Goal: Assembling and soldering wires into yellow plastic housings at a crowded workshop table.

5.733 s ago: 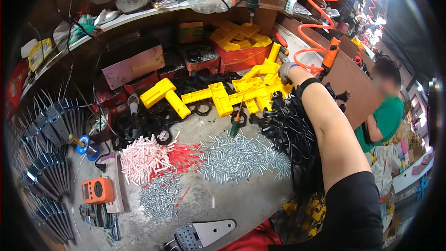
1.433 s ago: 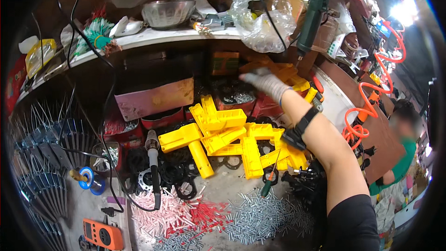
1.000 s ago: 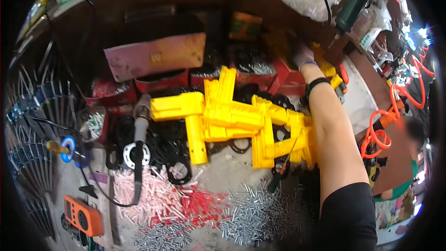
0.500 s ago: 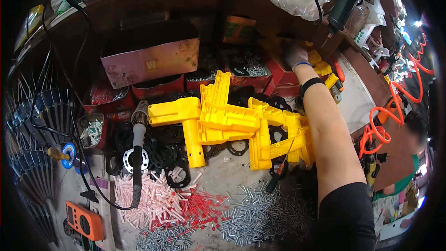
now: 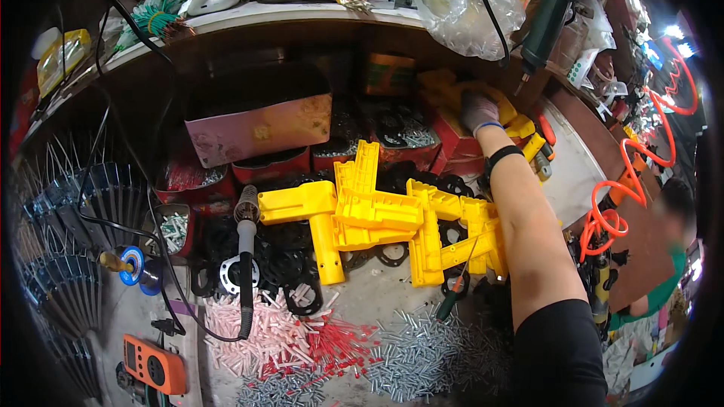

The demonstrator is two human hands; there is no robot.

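Sprawling in front and left of the red, open-topped, boxy bin is a heap of bright-yellow moulded plastic housings, long axis roughly left-right. More dull-yellow plastic pieces sit jumbled in that bin, just left of the grey-gloved right hand, the only hand in view; can't tell if its fingers grip any, left's out of frame.

Passage lies over the yellow pieces — the shelf blocks above.
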